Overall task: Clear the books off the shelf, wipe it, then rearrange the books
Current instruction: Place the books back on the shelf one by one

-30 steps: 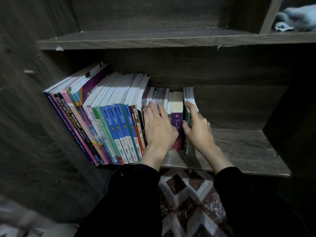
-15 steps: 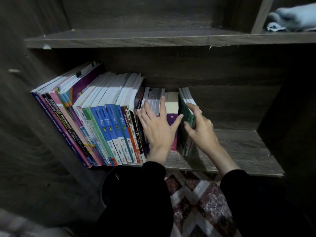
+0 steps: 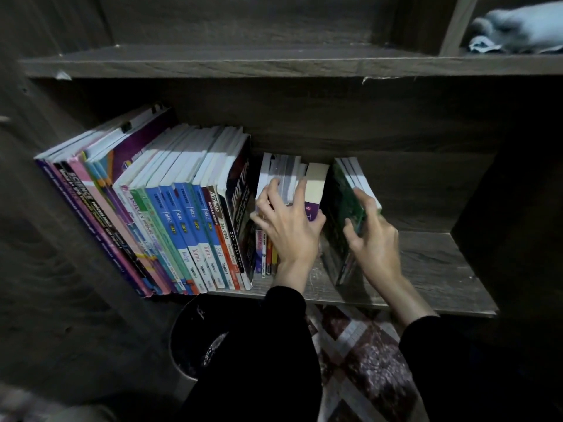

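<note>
At the far left of the lower shelf (image 3: 432, 269), a row of tall textbooks (image 3: 100, 208) leans leftward against the side wall of the dark wooden bookcase, pink, purple and black spines facing out. Just right of them stand the blue "fokus" books (image 3: 182, 226), also tilted left, then a red-spined one and a dark-covered book (image 3: 240, 193) that closes this packed row.

Next come the small books (image 3: 283, 175), set a little further back on the board, their white page edges up. The left hand (image 3: 289, 226) grips this bundle: its fingers curl over the tops, and the thumb presses the right side of a purple-spined book (image 3: 315, 187) with a cream top edge, the last of the bundle.

A narrow dark gap parts that book from the green-covered books (image 3: 347, 190), which stand upright on the shelf. The right hand (image 3: 374, 242) holds them, fingers wrapped over the right side and thumb against the green front cover. Beyond this hand the wooden board runs bare to the right wall.

Both forearms wear black sleeves (image 3: 259, 360). Above, the upper shelf (image 3: 243, 67) spans the view, and a grey cloth (image 3: 518, 28) lies at its far right. Below the shelf edge are a round black bin (image 3: 195, 339) and, right of it, a patterned rug (image 3: 365, 360).
</note>
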